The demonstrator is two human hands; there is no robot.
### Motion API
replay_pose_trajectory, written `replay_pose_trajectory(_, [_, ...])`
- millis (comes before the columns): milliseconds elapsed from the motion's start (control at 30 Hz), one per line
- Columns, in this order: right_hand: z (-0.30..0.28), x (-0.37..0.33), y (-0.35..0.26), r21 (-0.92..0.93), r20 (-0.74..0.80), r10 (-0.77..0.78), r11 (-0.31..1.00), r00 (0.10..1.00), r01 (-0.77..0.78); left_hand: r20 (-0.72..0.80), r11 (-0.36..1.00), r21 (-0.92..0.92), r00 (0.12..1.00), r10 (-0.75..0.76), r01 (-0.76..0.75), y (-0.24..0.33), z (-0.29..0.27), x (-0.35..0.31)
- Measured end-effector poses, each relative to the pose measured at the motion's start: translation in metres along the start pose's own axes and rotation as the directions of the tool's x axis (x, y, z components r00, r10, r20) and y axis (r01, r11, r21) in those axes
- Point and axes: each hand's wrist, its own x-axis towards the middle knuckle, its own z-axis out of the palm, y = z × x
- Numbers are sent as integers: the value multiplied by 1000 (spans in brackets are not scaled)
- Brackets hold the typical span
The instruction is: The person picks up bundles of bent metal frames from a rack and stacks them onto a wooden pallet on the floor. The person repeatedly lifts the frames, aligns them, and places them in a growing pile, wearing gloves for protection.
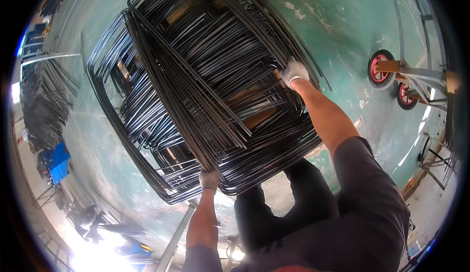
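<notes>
A large stack of dark bent metal rods [210, 51], rounded at the corners, lies in front of me. My left hand [209, 180], in a pale work glove, is closed around the rods at the stack's near edge, at the lower end of a long bundle [171, 91] that runs away from me across the pile. Further off, my right hand [295, 72], gloved too, is closed on the rods along the right side. Its fingertips curl in over the rods and are partly hidden. How many rods each hand grips cannot be made out.
Green worn floor [338, 27] surrounds the stack. To the right stands a metal cart with red-hubbed wheels [380, 69]. Another heap of thin rods [46, 100] lies at the far left, near a blue object [59, 163]. A metal bar [178, 233] stands beside my left forearm.
</notes>
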Motion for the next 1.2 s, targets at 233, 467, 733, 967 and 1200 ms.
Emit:
replay_pose_trajectory(233, [-14,-51,15,12,-229,-120,992,966,126,15,877,476,998,59,-59,36,-12,-31])
replay_pose_trajectory(467, [-61,-92,71,350,-502,-112,881,858,319,49,866,488,993,104,-115,25,-1,-53])
replay_pose_trajectory(733, [-72,-88,141,310,-361,46,948,932,73,-150,878,477,981,120,-34,27,-1,-114])
replay_pose_trajectory(967, [-89,-310,254,260,-75,130,960,989,-106,-37,925,380,999,37,-20,58,2,-208])
replay_pose_trajectory(1200, [-194,-435,353,225,79,501,833,862,-505,223,919,268,947,232,-288,12,72,-192])
